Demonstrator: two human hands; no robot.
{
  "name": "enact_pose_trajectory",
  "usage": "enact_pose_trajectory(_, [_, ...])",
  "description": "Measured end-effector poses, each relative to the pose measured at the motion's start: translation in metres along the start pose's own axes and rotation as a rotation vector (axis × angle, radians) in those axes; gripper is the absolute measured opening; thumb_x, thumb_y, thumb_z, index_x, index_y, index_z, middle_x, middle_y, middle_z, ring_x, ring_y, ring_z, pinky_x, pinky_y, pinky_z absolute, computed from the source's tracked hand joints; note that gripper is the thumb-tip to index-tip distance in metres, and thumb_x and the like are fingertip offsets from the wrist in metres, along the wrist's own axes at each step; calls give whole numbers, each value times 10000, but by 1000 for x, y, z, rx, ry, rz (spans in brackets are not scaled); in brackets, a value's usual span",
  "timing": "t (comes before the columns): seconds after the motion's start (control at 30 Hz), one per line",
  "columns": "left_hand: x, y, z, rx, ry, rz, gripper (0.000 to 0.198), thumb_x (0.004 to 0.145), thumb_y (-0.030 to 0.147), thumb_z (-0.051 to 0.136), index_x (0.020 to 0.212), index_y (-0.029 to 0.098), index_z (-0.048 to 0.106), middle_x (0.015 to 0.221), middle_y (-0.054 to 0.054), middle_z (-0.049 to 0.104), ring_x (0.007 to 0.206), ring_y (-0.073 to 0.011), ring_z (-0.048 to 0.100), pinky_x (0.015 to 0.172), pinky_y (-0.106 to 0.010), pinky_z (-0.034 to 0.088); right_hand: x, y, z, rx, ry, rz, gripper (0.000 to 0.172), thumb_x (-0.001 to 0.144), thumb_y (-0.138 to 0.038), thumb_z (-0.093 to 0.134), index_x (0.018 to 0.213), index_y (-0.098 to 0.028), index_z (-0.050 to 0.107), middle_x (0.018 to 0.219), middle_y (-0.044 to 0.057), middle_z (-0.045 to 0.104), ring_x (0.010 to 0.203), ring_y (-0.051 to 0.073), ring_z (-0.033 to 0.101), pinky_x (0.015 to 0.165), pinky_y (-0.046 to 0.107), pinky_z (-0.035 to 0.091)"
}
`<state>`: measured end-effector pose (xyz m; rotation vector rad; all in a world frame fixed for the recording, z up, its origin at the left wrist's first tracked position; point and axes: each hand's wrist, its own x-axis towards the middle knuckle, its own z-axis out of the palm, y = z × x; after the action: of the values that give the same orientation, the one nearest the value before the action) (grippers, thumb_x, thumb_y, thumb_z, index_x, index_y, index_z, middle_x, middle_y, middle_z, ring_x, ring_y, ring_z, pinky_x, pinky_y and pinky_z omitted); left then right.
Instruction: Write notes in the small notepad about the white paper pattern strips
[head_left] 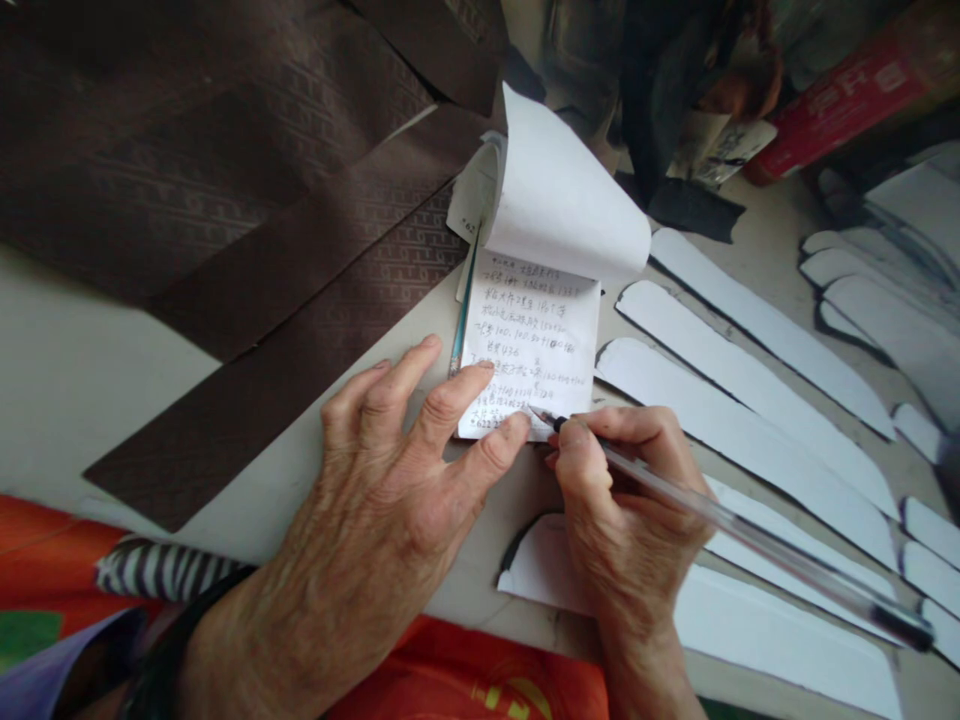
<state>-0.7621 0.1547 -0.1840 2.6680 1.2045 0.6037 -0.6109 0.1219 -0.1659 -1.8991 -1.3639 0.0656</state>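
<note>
Notepad (536, 350) lies on table (67, 370), top sheet curled back, handwritten page exposed. Left hand (390, 480) spread flat, fingertips pinning notepad's lower left corner. Right hand (630, 490) just below-right of notepad, closed around clear pen (720, 525), tip touching notepad's bottom edge. Brown fabric strips (285, 300) left of notepad. White cut pieces (750, 400) right of notepad.

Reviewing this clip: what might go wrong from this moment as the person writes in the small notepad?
The curled-back page hangs over the written sheet; it may flop down onto the pen tip. Only the left hand fingertips pin the sheet's bottom edge, so it may slip under the right hand. The right hand rests on a white cut piece, which may get nudged.
</note>
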Motion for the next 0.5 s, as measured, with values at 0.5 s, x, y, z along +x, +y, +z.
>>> enact_pose_trajectory(0.5, [1,1,0,6,-2,8,450,819,200,669,1246,302,567,1348,-81,529,1326,-376,385,1004,-577,386,1,-2,-1,-27,-2,-13,102,767,-168,589,703,-216,526,539,-84,550,440,82,579,431,170,441])
